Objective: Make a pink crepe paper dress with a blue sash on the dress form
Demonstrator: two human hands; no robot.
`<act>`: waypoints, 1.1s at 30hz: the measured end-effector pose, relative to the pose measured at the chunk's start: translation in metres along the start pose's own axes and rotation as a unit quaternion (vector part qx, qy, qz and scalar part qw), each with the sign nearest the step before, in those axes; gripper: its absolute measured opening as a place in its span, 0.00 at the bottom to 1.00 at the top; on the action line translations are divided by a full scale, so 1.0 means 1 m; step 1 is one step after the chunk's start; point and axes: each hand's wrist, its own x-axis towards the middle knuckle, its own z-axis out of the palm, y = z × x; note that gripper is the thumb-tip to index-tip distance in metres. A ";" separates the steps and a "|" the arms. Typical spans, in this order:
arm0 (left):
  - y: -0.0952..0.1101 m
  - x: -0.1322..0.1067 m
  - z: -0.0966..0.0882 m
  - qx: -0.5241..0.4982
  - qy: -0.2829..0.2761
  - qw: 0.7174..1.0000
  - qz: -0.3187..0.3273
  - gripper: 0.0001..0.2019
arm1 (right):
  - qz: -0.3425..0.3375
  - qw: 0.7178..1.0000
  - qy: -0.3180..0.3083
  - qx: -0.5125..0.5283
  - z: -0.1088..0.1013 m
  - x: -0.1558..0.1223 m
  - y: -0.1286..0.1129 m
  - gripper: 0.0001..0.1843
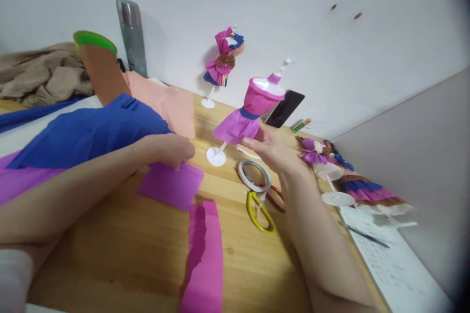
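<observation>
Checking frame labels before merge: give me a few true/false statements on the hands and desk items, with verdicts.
1. The left hand rests on a purple paper piece. True.
2. The right hand holds the scissors. False: the scissors lie on the table, and the right hand is at the skirt of the pink-dressed mannequin.
3. The tape roll lies flat next to the scissors. True.
4. The metal flask lies on its side. False: it stands upright by the wall.
</observation>
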 end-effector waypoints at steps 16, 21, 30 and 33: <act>-0.020 -0.044 -0.052 0.039 0.057 0.989 -0.130 0.12 | -0.082 0.740 -0.544 -0.388 0.075 -0.045 -0.043 0.09; -0.025 -0.063 -0.064 0.078 0.140 0.976 -0.148 0.11 | -0.086 0.829 -0.370 -0.412 0.073 -0.037 -0.031 0.10; -0.043 -0.055 -0.059 0.148 0.141 0.959 -0.196 0.09 | -0.046 0.909 -0.078 -0.406 0.077 -0.018 0.001 0.07; -0.047 -0.054 -0.057 0.127 0.120 0.965 -0.196 0.12 | -0.063 0.915 -0.107 -0.384 0.076 -0.016 0.005 0.13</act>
